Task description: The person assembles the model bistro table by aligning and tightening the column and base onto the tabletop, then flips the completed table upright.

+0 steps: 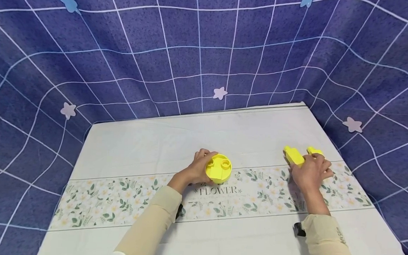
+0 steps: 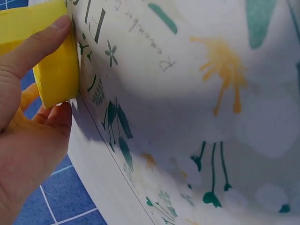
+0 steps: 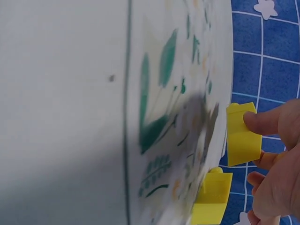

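Note:
My left hand (image 1: 200, 168) grips a round yellow tray (image 1: 220, 174) by its side, thumb on the rim. Two ring-shaped sockets and a square raised part show inside it. In the left wrist view the tray's outer wall (image 2: 58, 70) stands close against the tablecloth. With the thumb on one side and fingers behind, my right hand (image 1: 310, 175) pinches a yellow bottle-shaped block (image 1: 294, 156) that has a small knob at one end. A second yellow knobbed block (image 1: 315, 150) lies beyond the fingers, partly hidden by them; the right wrist view shows it (image 3: 212, 199) on the cloth.
The white table (image 1: 147, 139) carries a printed floral band (image 1: 115, 198) with the word FLOWER. A blue curtain (image 1: 180, 63) with white grid lines and stars surrounds its back and sides. Dark wrist devices (image 1: 299, 229) sit under the sleeves.

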The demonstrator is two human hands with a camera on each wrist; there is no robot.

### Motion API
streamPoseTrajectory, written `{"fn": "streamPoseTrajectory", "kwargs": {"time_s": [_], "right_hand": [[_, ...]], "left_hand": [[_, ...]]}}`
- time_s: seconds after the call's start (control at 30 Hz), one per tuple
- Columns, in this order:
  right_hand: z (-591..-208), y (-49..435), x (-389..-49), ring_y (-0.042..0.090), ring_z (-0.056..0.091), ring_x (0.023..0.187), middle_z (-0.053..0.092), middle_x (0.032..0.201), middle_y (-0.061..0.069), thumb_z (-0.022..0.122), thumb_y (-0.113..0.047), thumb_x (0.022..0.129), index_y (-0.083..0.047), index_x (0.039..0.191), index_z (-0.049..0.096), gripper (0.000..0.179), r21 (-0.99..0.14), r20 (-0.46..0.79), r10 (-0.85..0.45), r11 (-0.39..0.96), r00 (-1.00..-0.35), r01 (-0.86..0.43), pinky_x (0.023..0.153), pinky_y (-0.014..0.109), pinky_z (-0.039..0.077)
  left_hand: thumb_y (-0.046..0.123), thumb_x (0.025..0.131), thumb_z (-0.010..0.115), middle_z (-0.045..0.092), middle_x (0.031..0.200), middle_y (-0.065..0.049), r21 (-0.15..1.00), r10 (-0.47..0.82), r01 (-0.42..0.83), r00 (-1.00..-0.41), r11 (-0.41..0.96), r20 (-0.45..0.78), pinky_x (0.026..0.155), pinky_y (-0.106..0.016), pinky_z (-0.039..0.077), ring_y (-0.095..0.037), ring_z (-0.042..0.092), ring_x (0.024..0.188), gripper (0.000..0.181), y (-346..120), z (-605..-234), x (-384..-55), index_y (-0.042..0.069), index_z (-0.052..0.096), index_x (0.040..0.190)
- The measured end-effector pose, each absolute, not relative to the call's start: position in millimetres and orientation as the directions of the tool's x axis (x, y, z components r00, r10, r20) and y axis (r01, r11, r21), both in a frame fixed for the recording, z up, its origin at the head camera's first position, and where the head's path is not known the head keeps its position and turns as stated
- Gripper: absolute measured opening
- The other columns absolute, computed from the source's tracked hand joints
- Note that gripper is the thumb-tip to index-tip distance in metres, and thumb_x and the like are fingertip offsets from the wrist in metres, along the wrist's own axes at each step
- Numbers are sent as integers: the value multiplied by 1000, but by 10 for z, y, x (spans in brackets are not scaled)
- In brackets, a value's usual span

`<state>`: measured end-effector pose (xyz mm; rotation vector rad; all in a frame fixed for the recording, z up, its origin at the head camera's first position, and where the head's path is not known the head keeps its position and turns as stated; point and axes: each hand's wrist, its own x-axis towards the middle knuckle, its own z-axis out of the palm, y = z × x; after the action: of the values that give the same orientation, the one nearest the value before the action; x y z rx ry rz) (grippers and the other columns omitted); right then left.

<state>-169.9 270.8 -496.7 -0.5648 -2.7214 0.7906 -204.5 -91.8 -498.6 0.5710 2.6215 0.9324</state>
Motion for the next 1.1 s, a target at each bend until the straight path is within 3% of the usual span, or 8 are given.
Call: {"fn": "streamPoseTrajectory", "kwargs": {"time_s": [0.2, 0.4, 0.57, 0.83, 1.1], "right_hand": [[-4890, 2648, -1694, 48, 22, 124, 37, 133, 30, 67, -14, 85, 12, 121, 57, 45, -598, 221, 414, 773, -883, 213, 95, 63, 6], [-4804, 2591, -1696, 48, 26, 121, 40, 129, 29, 71, -13, 83, 11, 116, 60, 42, -625, 291, 411, 765, -864, 154, 95, 61, 8], [-4746, 2544, -1698, 48, 26, 121, 41, 128, 28, 73, -12, 81, 11, 113, 61, 41, -630, 308, 402, 765, -862, 132, 95, 62, 7], [-4628, 2467, -1688, 47, 25, 121, 41, 131, 25, 75, -15, 80, 10, 113, 62, 43, -633, 328, 362, 770, -873, 81, 98, 60, 6], [-4586, 2418, -1679, 46, 27, 120, 43, 130, 24, 78, -13, 77, 9, 111, 63, 42, -614, 371, 326, 788, -869, 34, 98, 60, 7]], "left_hand": [[12, 55, 94, 32, 136, -4, 664, 471, 272, -871, 697, -137, 110, -44, 30, -23, 26, 123, 115, -912, -5002, -2023, 19, 31, 151], [24, 56, 95, 32, 142, -9, 645, 460, 303, -884, 702, -86, 110, -44, 29, -25, 28, 127, 123, -893, -5038, -1966, 12, 20, 154], [29, 56, 94, 34, 141, -9, 622, 446, 323, -894, 713, -47, 110, -42, 29, -24, 30, 127, 121, -879, -5068, -1941, 8, 23, 152], [26, 57, 94, 36, 135, -6, 640, 459, 326, -887, 696, -47, 108, -41, 30, -21, 31, 122, 112, -889, -5079, -1956, 14, 31, 148], [23, 61, 92, 33, 139, -6, 633, 511, 348, -855, 692, -89, 110, -43, 26, -23, 29, 125, 113, -917, -5069, -1992, 15, 26, 152]]}}
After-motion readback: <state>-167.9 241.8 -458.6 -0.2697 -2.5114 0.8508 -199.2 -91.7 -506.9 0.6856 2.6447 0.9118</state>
